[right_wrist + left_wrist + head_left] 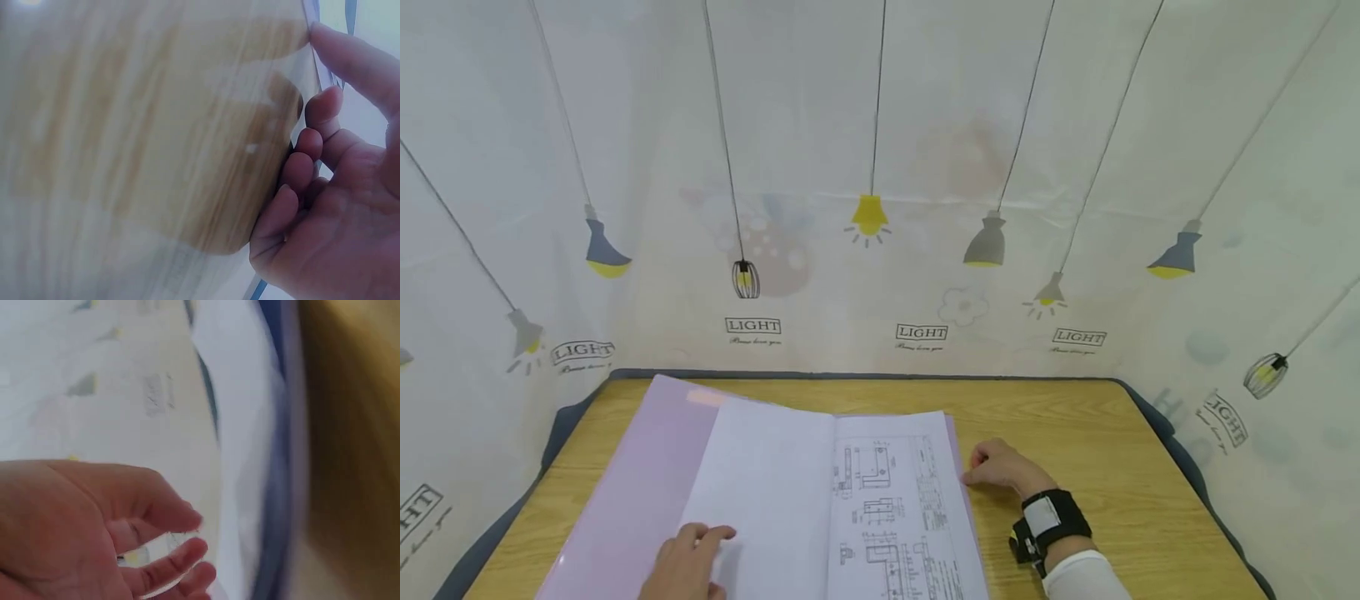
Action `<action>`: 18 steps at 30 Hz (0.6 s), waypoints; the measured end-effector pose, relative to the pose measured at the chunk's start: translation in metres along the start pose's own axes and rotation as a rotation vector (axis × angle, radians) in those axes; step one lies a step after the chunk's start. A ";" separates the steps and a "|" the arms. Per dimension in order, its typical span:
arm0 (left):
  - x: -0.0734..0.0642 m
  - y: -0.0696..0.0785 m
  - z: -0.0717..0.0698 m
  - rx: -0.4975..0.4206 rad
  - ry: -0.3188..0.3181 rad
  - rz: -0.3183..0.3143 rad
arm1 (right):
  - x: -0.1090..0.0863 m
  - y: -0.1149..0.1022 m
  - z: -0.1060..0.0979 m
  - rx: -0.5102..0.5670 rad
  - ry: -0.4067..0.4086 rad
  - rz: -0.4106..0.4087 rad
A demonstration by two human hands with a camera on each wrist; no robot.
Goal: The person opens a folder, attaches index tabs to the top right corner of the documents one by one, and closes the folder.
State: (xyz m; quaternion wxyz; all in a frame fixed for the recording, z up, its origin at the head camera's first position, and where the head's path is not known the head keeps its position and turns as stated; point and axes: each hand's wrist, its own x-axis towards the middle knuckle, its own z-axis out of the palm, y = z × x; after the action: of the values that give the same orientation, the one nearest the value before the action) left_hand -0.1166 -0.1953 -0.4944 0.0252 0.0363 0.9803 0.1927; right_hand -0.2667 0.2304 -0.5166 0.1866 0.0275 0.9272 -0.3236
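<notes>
A lilac folder (617,492) lies opened out on the wooden table, with white sheets inside. Its left-hand page (767,492) is blank, while the right-hand page (895,508) carries printed technical drawings of L-shaped parts. Over the lower left of the blank page is my left hand (688,558), its fingers loosely bent. The left wrist view shows this hand (125,525) with a gap between thumb and fingers and nothing held. My right hand (1007,467) rests on the table at the folder's right edge. In the right wrist view, one extended digit of that hand (344,169) touches the lilac edge; the other fingers bend loosely against the tabletop.
A black strap with a small device (1048,525) sits on the right wrist. The wooden table (1120,475) has a dark edge band (865,376). Pale cloth (820,125) printed with hanging lamps encloses the back and sides.
</notes>
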 end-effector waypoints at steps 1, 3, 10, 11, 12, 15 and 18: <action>0.003 0.013 -0.002 -0.020 0.004 0.050 | 0.000 0.001 0.000 -0.003 0.003 -0.001; 0.008 0.038 -0.004 -0.045 0.019 0.134 | -0.002 0.003 0.000 -0.001 0.008 -0.005; 0.036 0.088 0.008 0.050 -0.140 0.377 | -0.002 0.003 0.000 -0.007 0.007 0.008; 0.039 0.091 0.011 0.068 -0.161 0.385 | -0.002 0.002 0.001 -0.003 0.003 0.015; 0.043 0.093 0.013 0.079 -0.179 0.389 | -0.001 0.002 0.001 0.003 -0.001 0.022; 0.050 0.095 0.016 0.092 -0.211 0.385 | 0.000 0.001 0.003 0.009 -0.012 0.018; 0.060 0.092 0.021 0.098 -0.207 0.374 | 0.000 -0.001 0.002 -0.003 -0.021 0.012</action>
State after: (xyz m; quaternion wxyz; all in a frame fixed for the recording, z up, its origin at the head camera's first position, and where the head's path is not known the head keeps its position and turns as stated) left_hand -0.1698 -0.0978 -0.4811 0.0876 0.2380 0.9569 0.1416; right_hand -0.2665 0.2282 -0.5170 0.1984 0.0293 0.9255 -0.3212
